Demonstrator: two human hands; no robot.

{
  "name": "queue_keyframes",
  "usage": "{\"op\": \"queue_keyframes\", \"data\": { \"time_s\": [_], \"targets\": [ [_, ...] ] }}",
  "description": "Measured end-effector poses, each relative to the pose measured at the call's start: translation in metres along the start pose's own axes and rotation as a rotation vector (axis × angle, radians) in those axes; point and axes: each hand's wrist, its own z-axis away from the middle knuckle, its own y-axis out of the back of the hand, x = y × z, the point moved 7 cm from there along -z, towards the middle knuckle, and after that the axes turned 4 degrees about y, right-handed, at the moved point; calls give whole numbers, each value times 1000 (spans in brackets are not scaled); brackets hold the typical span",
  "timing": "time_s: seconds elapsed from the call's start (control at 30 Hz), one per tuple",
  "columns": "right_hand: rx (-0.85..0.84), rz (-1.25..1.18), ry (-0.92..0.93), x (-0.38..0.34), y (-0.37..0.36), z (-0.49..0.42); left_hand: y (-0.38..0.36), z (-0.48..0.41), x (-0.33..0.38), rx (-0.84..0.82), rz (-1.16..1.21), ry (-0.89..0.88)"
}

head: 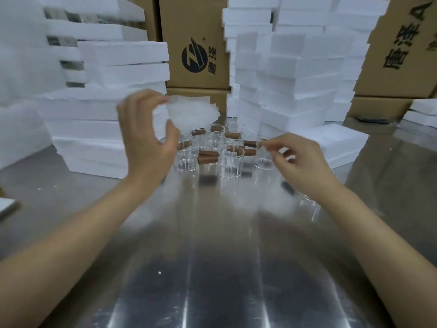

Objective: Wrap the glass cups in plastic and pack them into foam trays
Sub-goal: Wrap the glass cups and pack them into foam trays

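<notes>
Foam trays (290,74) stacked beyond both hands, glass cups (212,147) crowded between them, plastic sheet (189,110) at left hand (144,138) fingertips, hold unclear, right hand (300,164) pinching one cup (263,160) by its rim: risking a clink against close neighbours on lifting.

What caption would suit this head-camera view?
Right hand pinches a glass cup by its rim; left hand open beside plastic wrap.

Shiny metal table (212,280) carries glass cups (186,159), foam tray stacks (290,79), cardboard boxes (196,27)
</notes>
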Motion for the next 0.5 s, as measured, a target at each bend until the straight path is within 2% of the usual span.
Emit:
{"op": "queue_keyframes", "data": {
  "time_s": [0.1, 0.17, 0.23, 0.33, 0.43, 0.5],
  "targets": [
    [115, 343, 6, 13, 20, 0, -52, 60, 57, -469, 135, -146],
    [135, 426, -117, 34, 34, 0, -74, 83, 63, -648, 98, -145],
    [101, 436, -253, 58, 44, 0, -86, 82, 50, -714, 99, -118],
    [44, 318, -445, 86, 47, 5, -93, 82, 38, -755, 149, 47],
    [-28, 327, -496, 101, 39, 10, -91, 79, 25, -731, 126, 135],
    [47, 302, -507, 105, 43, 13, -90, 78, 19, -745, 94, 140]
  ]
}}
